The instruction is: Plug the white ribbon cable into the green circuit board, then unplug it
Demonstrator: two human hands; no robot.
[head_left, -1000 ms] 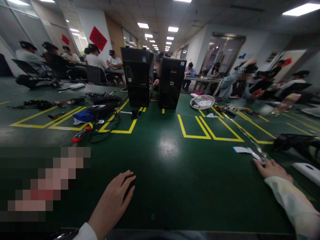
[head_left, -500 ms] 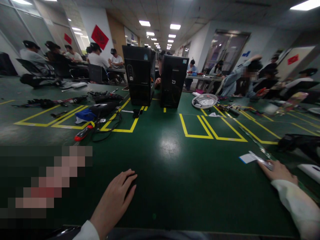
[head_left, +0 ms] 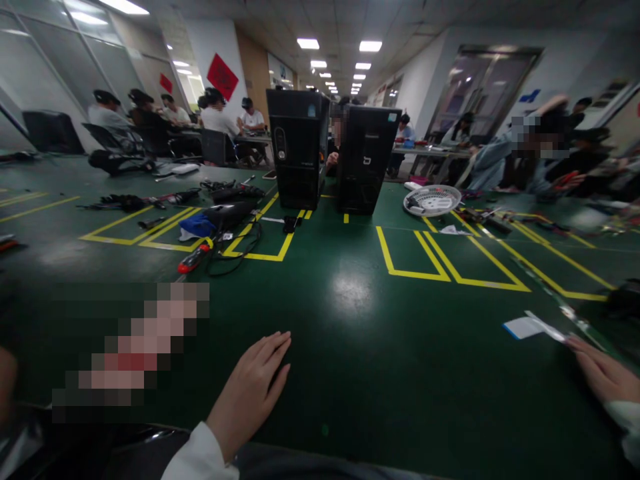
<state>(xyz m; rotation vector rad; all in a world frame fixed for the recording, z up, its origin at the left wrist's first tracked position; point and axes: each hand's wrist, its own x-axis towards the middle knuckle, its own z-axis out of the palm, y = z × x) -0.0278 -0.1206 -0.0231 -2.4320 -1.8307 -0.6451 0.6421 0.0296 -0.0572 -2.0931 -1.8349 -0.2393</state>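
My left hand rests on the green table, palm down and holding nothing. Its fingers are stretched out and the thumb is a little apart. At the right edge, my right hand lies partly out of view with fingers extended. Its fingertips touch, or nearly touch, the end of a thin pale strip joined to a white card with a blue edge. Beyond my left hand lies a red-and-black screwdriver, its shaft running into a pixelated patch.
Two black computer towers stand at the middle back. Right of them sits a white round basket. A black cable, a blue cloth-like item and tools lie at left. Yellow tape marks the table. Several people sit farther off.
The view has turned left, so things appear farther right. My right hand has drawn back from the white card toward the right edge. My left hand stays flat.
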